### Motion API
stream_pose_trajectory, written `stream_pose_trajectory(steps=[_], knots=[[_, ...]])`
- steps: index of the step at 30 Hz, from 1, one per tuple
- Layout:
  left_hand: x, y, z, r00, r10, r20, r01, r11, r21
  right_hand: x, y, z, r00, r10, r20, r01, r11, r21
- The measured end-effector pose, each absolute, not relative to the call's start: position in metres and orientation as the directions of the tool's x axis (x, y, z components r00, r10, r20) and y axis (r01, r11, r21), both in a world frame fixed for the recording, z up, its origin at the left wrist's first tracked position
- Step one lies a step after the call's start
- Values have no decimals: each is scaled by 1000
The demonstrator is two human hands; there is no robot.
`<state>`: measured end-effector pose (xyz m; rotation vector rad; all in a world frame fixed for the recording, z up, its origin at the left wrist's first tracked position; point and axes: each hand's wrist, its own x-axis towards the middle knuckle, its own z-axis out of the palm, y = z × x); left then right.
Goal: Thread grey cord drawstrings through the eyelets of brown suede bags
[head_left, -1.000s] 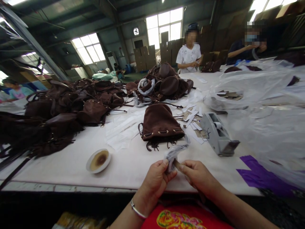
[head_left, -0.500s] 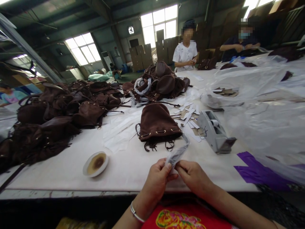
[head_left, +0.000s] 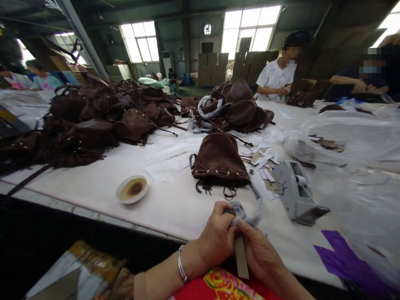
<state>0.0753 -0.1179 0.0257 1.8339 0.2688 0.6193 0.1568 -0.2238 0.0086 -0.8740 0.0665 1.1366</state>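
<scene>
A dark brown drawstring bag (head_left: 220,160) lies on the white table with its gold-eyeleted opening towards me. From its right corner a strap wrapped in greyish plastic (head_left: 258,204) runs down to my hands, where it is coiled. My left hand (head_left: 220,227) has its fingers wrapped round the coil. Close against it, my right hand (head_left: 258,246) pinches the coil's lower right side with the thumb on top. A narrow strip of grey-brown card (head_left: 241,258) sticks out downward between both hands; which hand grips it is hard to tell.
A grey tape dispenser (head_left: 295,191) stands right of the bag, beside scattered card strips (head_left: 265,166). A shallow dish (head_left: 132,189) sits left. Brown bags (head_left: 103,112) pile up behind. Clear plastic (head_left: 359,187) and purple tape (head_left: 350,260) lie right. A person in white (head_left: 276,79) stands across the table.
The wrapped strap, earlier hanging loosely bunched from my hands, is now coiled between them. The card strip now shows below my hands. The camera view has turned left.
</scene>
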Motion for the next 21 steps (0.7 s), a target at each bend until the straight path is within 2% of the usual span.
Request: stream_pose_trajectory(steps=[4,7,10,14,16,21], knots=[[75,-120,26,839,462,286,-167,-282,945,157,-218,0,461,702,-543,-856,188,-482],[74,-122,26,837,459,296,-168,-300,939,157,-217,-7,463,682,-566,-868,219,-446],[75,-124,23,816,489,308,-139,-351,926,158,-217,-9,471,687,-553,-862,225,-455],[76,-125,16,749,596,289,-95,-335,937,158,-217,-6,500,707,-501,-826,214,-522],[76,-124,15,720,631,290,-83,-336,938,159,-218,-4,492,719,-491,-829,216,-516],[75,-118,14,792,524,315,-73,-431,899,161,-221,-2,421,753,-506,-881,204,-428]])
